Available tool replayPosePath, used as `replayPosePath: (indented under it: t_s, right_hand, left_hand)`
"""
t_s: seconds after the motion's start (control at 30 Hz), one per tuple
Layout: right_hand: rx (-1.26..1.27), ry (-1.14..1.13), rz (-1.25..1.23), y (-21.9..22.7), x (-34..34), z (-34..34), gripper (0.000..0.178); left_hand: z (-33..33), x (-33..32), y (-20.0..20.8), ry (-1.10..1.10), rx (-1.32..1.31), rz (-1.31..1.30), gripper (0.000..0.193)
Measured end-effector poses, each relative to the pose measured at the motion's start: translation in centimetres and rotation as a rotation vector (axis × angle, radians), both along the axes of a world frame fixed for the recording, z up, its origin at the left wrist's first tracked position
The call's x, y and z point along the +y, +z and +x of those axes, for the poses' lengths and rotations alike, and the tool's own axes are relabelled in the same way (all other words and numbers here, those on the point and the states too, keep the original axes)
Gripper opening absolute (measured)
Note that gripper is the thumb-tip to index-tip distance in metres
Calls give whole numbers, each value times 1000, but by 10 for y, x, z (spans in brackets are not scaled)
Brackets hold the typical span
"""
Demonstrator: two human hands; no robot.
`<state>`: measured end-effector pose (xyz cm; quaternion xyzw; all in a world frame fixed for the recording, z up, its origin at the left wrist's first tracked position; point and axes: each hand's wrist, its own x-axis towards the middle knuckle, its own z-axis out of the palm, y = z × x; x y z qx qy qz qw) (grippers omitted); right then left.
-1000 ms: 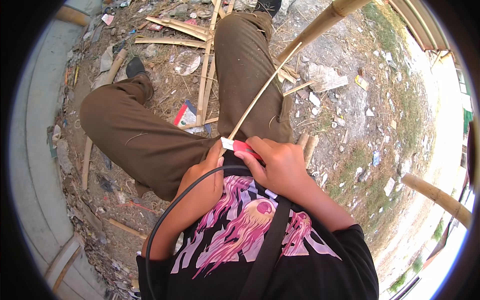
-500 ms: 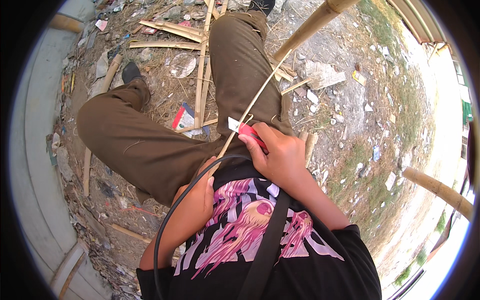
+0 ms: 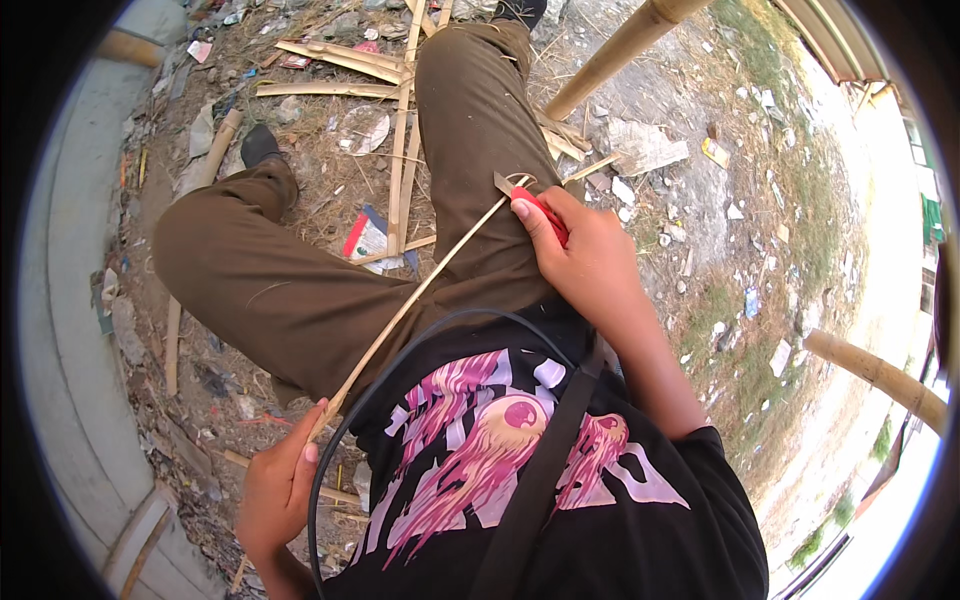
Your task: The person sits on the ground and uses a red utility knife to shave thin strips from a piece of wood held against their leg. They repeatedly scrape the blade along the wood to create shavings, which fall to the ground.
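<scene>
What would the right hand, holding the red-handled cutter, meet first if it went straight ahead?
The right hand would first meet the thin pale bamboo strip by the metal blade; beyond, probably the brown cloth trouser leg, though depth is unclear.

A long, slender, pale straw-coloured strip [image 3: 426, 287], most likely bamboo, is stretched at a slant over the brown trousers [image 3: 474, 120], its slightly broader near end out past their waist on the left and its thin far end above the right thigh. Above that same thigh of the trousers, a cutter knife [image 3: 545, 215] with a red handle and a short, flat, exposed metal blade lies crosswise to the strip's far end, blade pointing up and to the left, with a thin curl looping beside it.
</scene>
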<state>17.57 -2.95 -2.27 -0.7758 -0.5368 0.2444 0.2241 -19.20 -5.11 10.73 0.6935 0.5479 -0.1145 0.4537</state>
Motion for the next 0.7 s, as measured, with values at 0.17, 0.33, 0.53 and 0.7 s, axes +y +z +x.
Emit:
replayPosePath:
  t_s: [0.17, 0.33, 0.53, 0.7]
  right_hand:
    - [-194, -10, -43, -3, 6, -6, 41]
    - [212, 19, 31, -7, -3, 16, 40]
    - [262, 76, 119, 5, -28, 16, 36]
    - [278, 122, 156, 7, -29, 12, 33]
  left_hand:
    - [-16, -11, 34, 35, 61, 38, 40]
    - [-86, -29, 79, 99, 396, -35, 44]
    - [6, -16, -20, 485, -395, -43, 36]
    - [111, 2, -115, 407, -625, -80, 29]
